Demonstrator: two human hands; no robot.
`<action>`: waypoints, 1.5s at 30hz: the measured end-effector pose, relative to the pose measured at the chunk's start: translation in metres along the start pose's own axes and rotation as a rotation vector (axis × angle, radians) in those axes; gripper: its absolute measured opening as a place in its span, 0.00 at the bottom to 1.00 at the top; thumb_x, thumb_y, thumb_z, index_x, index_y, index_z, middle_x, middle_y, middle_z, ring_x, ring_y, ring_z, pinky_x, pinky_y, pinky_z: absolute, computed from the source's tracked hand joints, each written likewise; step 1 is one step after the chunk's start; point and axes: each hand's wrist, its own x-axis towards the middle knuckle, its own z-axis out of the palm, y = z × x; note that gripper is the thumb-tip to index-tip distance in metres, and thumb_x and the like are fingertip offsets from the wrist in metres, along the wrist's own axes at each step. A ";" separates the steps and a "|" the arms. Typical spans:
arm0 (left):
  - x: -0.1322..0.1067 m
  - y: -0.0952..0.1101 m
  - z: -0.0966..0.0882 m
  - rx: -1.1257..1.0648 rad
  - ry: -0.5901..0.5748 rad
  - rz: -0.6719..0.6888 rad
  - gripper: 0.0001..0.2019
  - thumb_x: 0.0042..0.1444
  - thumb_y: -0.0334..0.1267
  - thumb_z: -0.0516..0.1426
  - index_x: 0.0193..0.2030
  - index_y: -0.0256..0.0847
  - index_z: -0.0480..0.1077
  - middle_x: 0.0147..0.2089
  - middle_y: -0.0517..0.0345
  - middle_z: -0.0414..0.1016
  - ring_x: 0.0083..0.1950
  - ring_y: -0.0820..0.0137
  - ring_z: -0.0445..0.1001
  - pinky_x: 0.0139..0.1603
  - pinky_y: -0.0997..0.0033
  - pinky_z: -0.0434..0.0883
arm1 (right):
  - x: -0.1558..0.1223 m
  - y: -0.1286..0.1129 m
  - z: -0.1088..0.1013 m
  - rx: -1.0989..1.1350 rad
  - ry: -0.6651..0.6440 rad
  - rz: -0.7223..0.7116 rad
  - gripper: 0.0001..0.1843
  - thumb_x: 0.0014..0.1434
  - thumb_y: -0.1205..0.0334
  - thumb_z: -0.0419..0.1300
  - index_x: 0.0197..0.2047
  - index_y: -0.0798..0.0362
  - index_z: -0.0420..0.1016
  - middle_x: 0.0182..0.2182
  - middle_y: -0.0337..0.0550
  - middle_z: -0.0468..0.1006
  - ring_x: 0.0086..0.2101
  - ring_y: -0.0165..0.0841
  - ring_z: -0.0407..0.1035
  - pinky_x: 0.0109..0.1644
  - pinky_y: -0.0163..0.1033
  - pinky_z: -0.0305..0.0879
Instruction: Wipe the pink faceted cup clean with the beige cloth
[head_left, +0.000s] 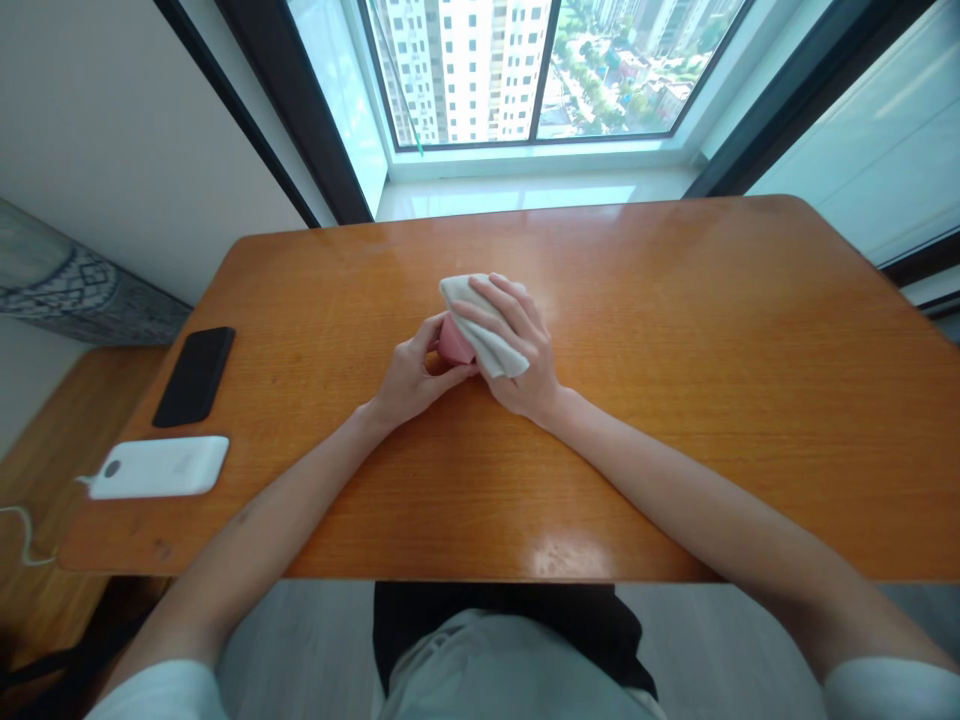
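The left hand (409,377) is cupping a small pink object (455,341) near the middle of the orange wooden table (675,300); its fingers are curled nearly closed around the object's near side, gripping it; the right hand (519,345) is pressing a folded white cloth (486,325) against the object's other side, its fingers slightly spread and wrapped over the cloth; the cloth is lying between those fingers and the pink surface; the hands are hiding whether the object is touching the table; a black smartphone (195,376) is lying near the table's left edge; a white power bank (159,467) is lying just nearer the person, with a white cable (26,535) trailing off that edge; a window (622,60) is standing beyond the table's far edge, showing tower blocks (465,70).
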 end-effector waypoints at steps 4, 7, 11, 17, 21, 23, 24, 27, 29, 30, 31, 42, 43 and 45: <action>0.000 0.000 0.001 0.004 0.010 -0.010 0.36 0.63 0.58 0.74 0.70 0.43 0.73 0.61 0.48 0.88 0.57 0.58 0.90 0.60 0.60 0.86 | 0.002 0.001 0.000 0.007 -0.010 0.000 0.25 0.80 0.41 0.55 0.72 0.34 0.82 0.75 0.41 0.79 0.77 0.51 0.69 0.85 0.68 0.62; 0.001 0.003 0.001 0.029 0.014 -0.011 0.37 0.62 0.59 0.75 0.71 0.43 0.74 0.62 0.46 0.88 0.57 0.57 0.89 0.61 0.60 0.85 | 0.007 0.010 0.005 0.152 0.123 0.226 0.27 0.83 0.42 0.50 0.72 0.37 0.82 0.69 0.44 0.85 0.70 0.47 0.78 0.80 0.61 0.73; 0.000 0.000 0.000 0.020 0.014 -0.003 0.37 0.62 0.59 0.75 0.70 0.43 0.73 0.62 0.48 0.88 0.57 0.58 0.89 0.60 0.60 0.86 | 0.004 0.008 0.004 0.124 0.080 0.174 0.27 0.82 0.40 0.51 0.72 0.35 0.82 0.71 0.43 0.83 0.73 0.49 0.75 0.81 0.64 0.71; -0.003 -0.008 -0.001 0.030 0.013 0.015 0.27 0.64 0.57 0.73 0.59 0.42 0.75 0.49 0.54 0.90 0.44 0.64 0.88 0.46 0.66 0.84 | -0.002 -0.003 -0.001 -0.066 -0.139 -0.143 0.26 0.77 0.41 0.61 0.74 0.28 0.79 0.74 0.34 0.79 0.78 0.56 0.67 0.88 0.74 0.52; 0.001 0.001 0.001 0.037 0.034 0.012 0.35 0.62 0.58 0.75 0.68 0.42 0.74 0.60 0.48 0.89 0.54 0.60 0.89 0.58 0.62 0.85 | 0.001 0.005 0.002 0.046 0.065 0.078 0.26 0.83 0.47 0.51 0.75 0.36 0.78 0.74 0.43 0.80 0.75 0.49 0.72 0.82 0.66 0.68; 0.001 0.003 0.001 0.032 0.025 0.009 0.37 0.62 0.58 0.75 0.71 0.43 0.74 0.63 0.47 0.88 0.56 0.59 0.89 0.60 0.60 0.85 | 0.001 0.006 0.002 0.073 0.105 0.132 0.27 0.83 0.48 0.49 0.77 0.38 0.76 0.74 0.46 0.80 0.74 0.48 0.74 0.80 0.65 0.71; 0.001 0.002 0.000 0.028 0.022 0.008 0.37 0.62 0.58 0.75 0.71 0.42 0.73 0.62 0.47 0.88 0.56 0.59 0.89 0.60 0.60 0.85 | 0.000 0.005 0.002 0.055 0.084 0.108 0.27 0.83 0.47 0.50 0.77 0.38 0.76 0.74 0.46 0.80 0.75 0.49 0.73 0.81 0.66 0.70; -0.003 -0.006 -0.002 0.039 0.008 0.009 0.28 0.65 0.55 0.73 0.63 0.40 0.76 0.53 0.52 0.89 0.47 0.63 0.87 0.49 0.64 0.86 | -0.004 -0.003 0.000 -0.041 -0.079 -0.103 0.27 0.79 0.44 0.58 0.76 0.32 0.77 0.77 0.39 0.77 0.79 0.55 0.66 0.87 0.73 0.57; -0.005 -0.011 -0.003 0.064 0.000 0.003 0.22 0.67 0.54 0.71 0.55 0.39 0.77 0.44 0.56 0.88 0.40 0.66 0.84 0.41 0.67 0.83 | -0.004 -0.007 0.000 -0.072 -0.155 -0.209 0.28 0.76 0.43 0.61 0.76 0.28 0.76 0.76 0.34 0.78 0.79 0.56 0.66 0.89 0.74 0.51; -0.005 -0.011 -0.003 0.074 0.002 0.000 0.21 0.67 0.54 0.71 0.52 0.39 0.77 0.43 0.57 0.88 0.39 0.67 0.83 0.40 0.68 0.82 | -0.004 -0.007 0.000 -0.073 -0.163 -0.216 0.28 0.76 0.44 0.61 0.76 0.28 0.76 0.76 0.34 0.78 0.79 0.55 0.67 0.89 0.73 0.51; -0.005 -0.010 -0.002 0.077 0.009 -0.002 0.22 0.66 0.54 0.72 0.53 0.39 0.77 0.44 0.56 0.88 0.40 0.66 0.84 0.42 0.68 0.83 | -0.003 -0.006 0.001 -0.065 -0.149 -0.186 0.27 0.77 0.44 0.61 0.76 0.29 0.77 0.76 0.34 0.78 0.78 0.55 0.67 0.89 0.72 0.52; -0.003 -0.007 -0.003 0.044 0.004 -0.004 0.25 0.65 0.55 0.72 0.58 0.40 0.77 0.49 0.53 0.89 0.44 0.64 0.86 0.45 0.66 0.84 | -0.002 -0.006 0.000 -0.004 -0.099 -0.095 0.27 0.77 0.41 0.61 0.74 0.29 0.79 0.76 0.36 0.79 0.78 0.54 0.67 0.88 0.72 0.55; -0.004 -0.009 -0.003 0.055 0.001 -0.008 0.22 0.66 0.54 0.71 0.54 0.39 0.77 0.44 0.55 0.88 0.40 0.66 0.84 0.41 0.67 0.83 | -0.003 -0.008 -0.001 -0.021 -0.146 -0.149 0.27 0.75 0.41 0.63 0.74 0.27 0.79 0.75 0.33 0.79 0.78 0.55 0.67 0.89 0.73 0.51; -0.004 -0.009 -0.003 0.070 0.008 -0.016 0.21 0.66 0.54 0.71 0.53 0.40 0.77 0.42 0.56 0.88 0.38 0.66 0.83 0.39 0.67 0.82 | -0.002 -0.008 0.000 -0.021 -0.165 -0.154 0.26 0.75 0.41 0.63 0.74 0.27 0.79 0.74 0.32 0.80 0.78 0.54 0.68 0.89 0.72 0.49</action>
